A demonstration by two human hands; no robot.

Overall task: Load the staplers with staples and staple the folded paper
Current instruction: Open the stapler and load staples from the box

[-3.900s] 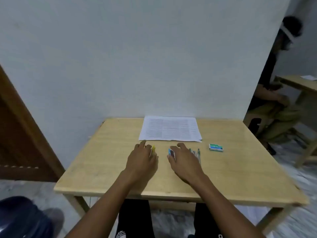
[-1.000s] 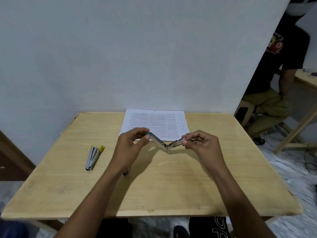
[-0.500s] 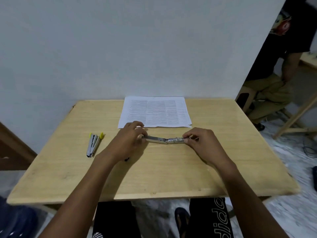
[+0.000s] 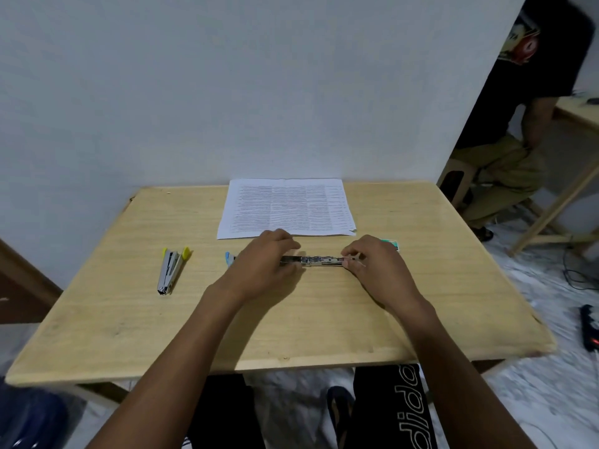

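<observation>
A metal stapler (image 4: 319,260) lies swung fully open and flat on the wooden table (image 4: 129,312). My left hand (image 4: 263,270) holds down its left half, whose blue tip (image 4: 228,257) sticks out beyond my fingers. My right hand (image 4: 377,267) pinches its right end. A second stapler with yellow ends (image 4: 170,269) lies closed to the left, apart from both hands. The printed paper (image 4: 287,207) lies flat at the table's far edge. A green and white staple box (image 4: 390,244) peeks out behind my right hand.
A white wall rises right behind the table. A person sits on a stool (image 4: 460,181) at the far right beside another wooden table (image 4: 580,115). Cables and a power strip (image 4: 588,328) lie on the floor at the right.
The stapler, held up in a V a second ago, has been pressed flat onto the table. Both hands came down with it. The staple box now shows behind my right hand.
</observation>
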